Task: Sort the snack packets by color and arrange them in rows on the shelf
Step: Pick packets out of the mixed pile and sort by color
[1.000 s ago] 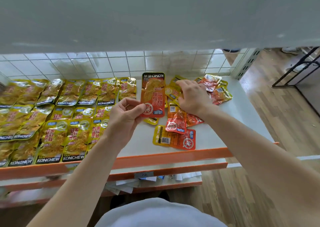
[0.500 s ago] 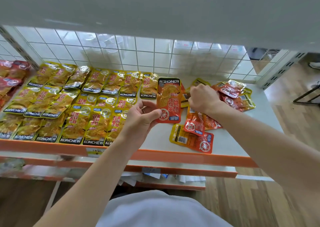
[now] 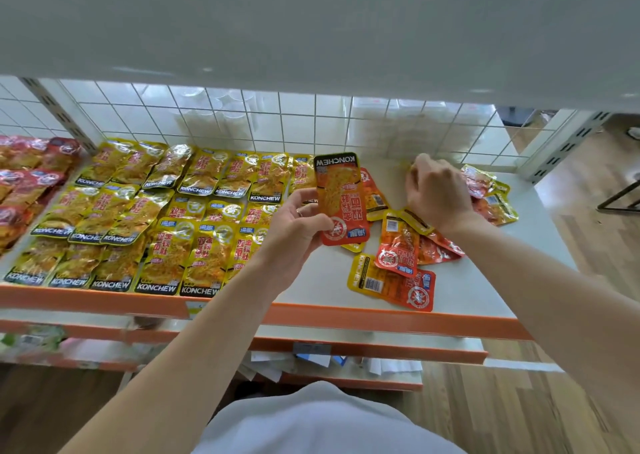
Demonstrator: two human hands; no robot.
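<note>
Left hand (image 3: 298,218), centre of frame: thumb and curled fingers pinch the lower end of an orange foil snack packet (image 3: 341,197). The packet is held upright and clear of the board, with its black KONCHEW band at the top, printed upside down from here. A ring shows on one finger.

Right hand (image 3: 436,194), right of centre: back of the hand faces up, fingers bent down onto the loose heap of orange and yellow packets (image 3: 398,246). The fingertips are hidden, so I cannot tell whether they grasp anything.

The heap lies unsorted on the white shelf board (image 3: 467,280), packets overlapping at odd angles. One packet with a barcode (image 3: 391,285) lies flat nearest the orange front edge (image 3: 346,318). A few more red and yellow packets (image 3: 491,197) lie just beyond the right hand, towards the right of the frame.

Left half of the board: yellow foil packets (image 3: 166,218) laid in overlapping rows, labels towards the front edge. Far left edge of frame: red packets (image 3: 27,183), on the far side of a slotted upright post.

Behind the board: a white wire grid panel (image 3: 311,121). Lower right: wooden floor (image 3: 588,246).
</note>
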